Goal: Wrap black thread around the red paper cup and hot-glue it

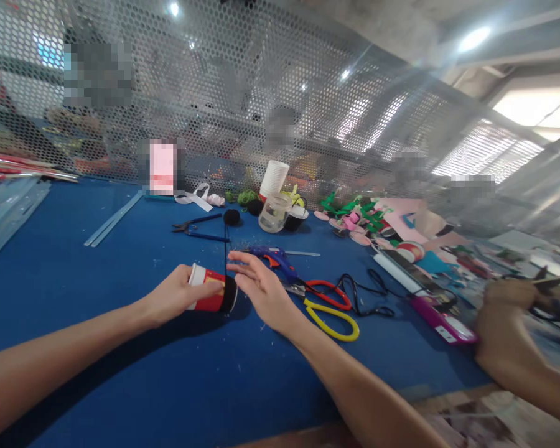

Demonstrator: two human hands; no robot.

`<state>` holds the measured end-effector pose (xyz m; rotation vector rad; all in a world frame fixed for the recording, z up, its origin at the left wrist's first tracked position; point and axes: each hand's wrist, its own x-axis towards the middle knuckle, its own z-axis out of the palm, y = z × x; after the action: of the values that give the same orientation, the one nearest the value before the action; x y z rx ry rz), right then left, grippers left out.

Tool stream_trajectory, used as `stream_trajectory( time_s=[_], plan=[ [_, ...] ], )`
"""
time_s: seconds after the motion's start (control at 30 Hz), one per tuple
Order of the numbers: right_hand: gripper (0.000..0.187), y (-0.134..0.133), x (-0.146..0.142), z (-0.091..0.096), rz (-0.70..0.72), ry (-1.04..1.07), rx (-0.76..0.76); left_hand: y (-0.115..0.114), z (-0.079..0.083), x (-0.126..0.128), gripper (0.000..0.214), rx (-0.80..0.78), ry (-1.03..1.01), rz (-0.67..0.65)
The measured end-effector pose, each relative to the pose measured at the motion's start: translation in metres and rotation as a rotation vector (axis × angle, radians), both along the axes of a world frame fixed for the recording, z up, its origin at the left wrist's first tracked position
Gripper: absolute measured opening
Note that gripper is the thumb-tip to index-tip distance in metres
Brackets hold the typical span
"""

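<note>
My left hand (175, 292) is wrapped around a red paper cup (210, 292) lying on its side, white rim to the left and a black band at its right end. A black yarn strand (226, 249) runs from the cup up to a black yarn ball (232, 216). My right hand (261, 289) hovers just right of the cup's black end, fingers stretched out and apart, holding nothing I can see.
On the blue table (98, 361) lie a blue glue gun (275, 256), red and yellow scissors (329, 305), pliers (193, 227), a clear cup (274, 213) and foam scraps (354, 218). Another person's hands (513, 311) work at the right. A perforated metal screen (261, 93) stands behind.
</note>
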<state>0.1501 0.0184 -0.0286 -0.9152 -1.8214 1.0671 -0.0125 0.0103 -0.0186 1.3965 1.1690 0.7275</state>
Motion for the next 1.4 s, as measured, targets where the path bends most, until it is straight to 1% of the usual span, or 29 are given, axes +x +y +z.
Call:
stream_trajectory(
  time_s=[0.07,0.13,0.2,0.3,0.43,0.67,0.73,0.8,0.83,0.9,0.93,0.97,1.0,1.07,1.1,1.17,1.23,1.27,1.3,1.4],
  plan=[
    [0.028,-0.001,-0.002,0.002,0.066,0.061,-0.044,0.0,-0.002,-0.001,0.027,0.027,0.029,-0.048],
    [0.028,-0.004,-0.005,0.006,0.125,0.084,-0.027,0.0,-0.004,-0.001,0.027,0.055,0.054,-0.082],
    [0.029,-0.008,-0.007,0.009,0.17,0.057,0.044,0.0,-0.005,-0.001,0.027,0.065,0.066,-0.092],
    [0.032,-0.011,-0.009,0.011,0.226,-0.04,0.176,0.0,-0.006,0.0,0.026,0.05,0.067,-0.065],
    [0.034,-0.011,-0.008,0.011,0.237,-0.131,0.293,0.0,-0.005,0.0,0.022,0.026,0.053,-0.014],
    [0.038,-0.016,-0.012,0.013,0.229,-0.203,0.424,0.0,-0.004,0.002,0.026,0.06,0.024,0.002],
    [0.036,-0.011,-0.01,0.016,0.18,-0.22,0.444,-0.001,-0.004,0.002,0.027,0.018,0.028,0.022],
    [0.033,0.002,-0.001,0.021,0.047,-0.252,0.446,0.0,-0.004,0.002,0.028,-0.018,0.052,0.032],
    [0.031,0.01,0.006,0.024,-0.058,-0.286,0.434,0.0,-0.004,0.001,0.03,-0.016,0.076,0.036],
    [0.027,0.029,0.024,0.029,-0.312,-0.425,0.345,0.0,-0.003,-0.001,0.033,0.01,0.115,0.042],
    [0.026,0.039,0.033,0.03,-0.434,-0.557,0.264,0.001,-0.003,-0.002,0.034,0.022,0.122,0.042],
    [0.025,0.048,0.043,0.03,-0.518,-0.727,0.178,0.002,-0.003,-0.003,0.034,0.026,0.119,0.041],
    [0.02,0.056,0.052,0.028,-0.535,-0.79,0.129,0.002,-0.003,-0.003,0.034,0.043,0.126,0.038],
    [0.008,0.067,0.064,0.019,-0.504,-0.856,0.043,0.003,-0.002,-0.003,0.034,0.052,0.128,0.041],
    [0.006,0.07,0.068,0.014,-0.482,-0.874,0.0,0.004,-0.002,-0.003,0.034,0.058,0.141,0.043],
    [0.007,0.073,0.07,0.002,-0.468,-0.879,-0.052,0.003,0.0,-0.002,0.035,0.075,0.168,0.047],
    [0.002,0.074,0.069,-0.006,-0.491,-0.85,-0.073,0.003,0.001,-0.001,0.035,0.09,0.184,0.048],
    [0.005,0.073,0.069,-0.009,-0.509,-0.825,-0.078,0.003,0.002,-0.001,0.035,0.093,0.189,0.048],
    [0.012,0.073,0.068,-0.01,-0.527,-0.794,-0.083,0.002,0.002,-0.001,0.035,0.095,0.193,0.049],
    [0.032,0.066,0.068,-0.003,-0.569,-0.686,-0.08,0.003,0.003,-0.003,0.036,0.094,0.205,0.057]
  ],
)
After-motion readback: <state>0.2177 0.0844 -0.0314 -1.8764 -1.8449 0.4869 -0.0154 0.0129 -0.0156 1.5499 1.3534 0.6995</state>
